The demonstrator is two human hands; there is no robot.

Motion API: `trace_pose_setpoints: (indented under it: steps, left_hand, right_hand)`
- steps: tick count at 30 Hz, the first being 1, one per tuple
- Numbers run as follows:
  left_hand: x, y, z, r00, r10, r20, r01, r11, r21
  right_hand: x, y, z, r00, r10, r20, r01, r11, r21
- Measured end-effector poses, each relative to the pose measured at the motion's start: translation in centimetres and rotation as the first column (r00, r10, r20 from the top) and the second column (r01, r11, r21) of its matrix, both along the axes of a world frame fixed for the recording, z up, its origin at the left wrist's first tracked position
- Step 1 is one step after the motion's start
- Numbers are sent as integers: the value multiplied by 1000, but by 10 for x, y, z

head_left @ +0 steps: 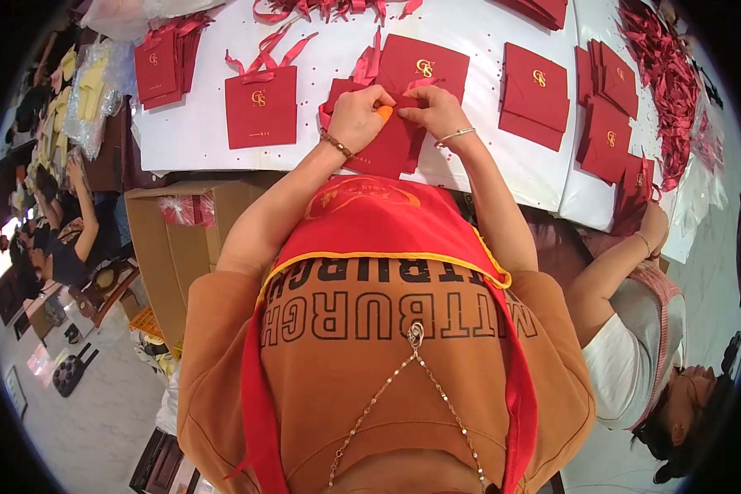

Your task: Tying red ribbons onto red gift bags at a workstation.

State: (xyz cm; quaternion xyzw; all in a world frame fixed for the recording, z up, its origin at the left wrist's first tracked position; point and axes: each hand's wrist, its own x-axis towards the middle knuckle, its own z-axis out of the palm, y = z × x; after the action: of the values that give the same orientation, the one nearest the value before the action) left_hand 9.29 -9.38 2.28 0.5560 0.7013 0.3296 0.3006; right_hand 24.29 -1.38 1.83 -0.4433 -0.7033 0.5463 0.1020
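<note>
Both hands meet over dark red paper gift bags at the table's near edge. My left hand (358, 119) is closed above a red bag (379, 150), its fingertips turned inward; what they pinch is hidden. A small orange piece (384, 113) shows at its thumb. My right hand (438, 113) is pinched closed at a red ribbon (421, 83) by the bag's upper part. Just beyond the hands lies another red bag (425, 59) with a gold emblem. A finished-looking bag with ribbon handles (261, 107) lies flat to the left.
A white-covered table (185, 144) carries a stack of bags (166, 70) at far left, more bags (535, 95) at right and a heap of red ribbons (665, 82). A co-worker's hand (654, 226) holds a bag at right. An open cardboard box (152, 247) stands below left.
</note>
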Motion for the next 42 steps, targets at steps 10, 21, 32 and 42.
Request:
trace_pose_setpoints:
  steps: [10,21,32,42]
  left_hand:
    - [14,1,9,930,-94,-355,157,976,153]
    - [2,6,11,997,-70,-44,70,997,14]
    - [2,3,12,994,-30,104,44,990,-132]
    - [-7,3,20,996,-46,79,60,980,-191]
  right_hand:
    - [0,-7,-1,1000,-4,-30,9,984,178]
    - [4,-14,1,991,17,-132,16,970,243]
    - [0,-21,2,987,32,-158,26,936,351]
    - [3,-24,2,989,97,-111,-53,937,344]
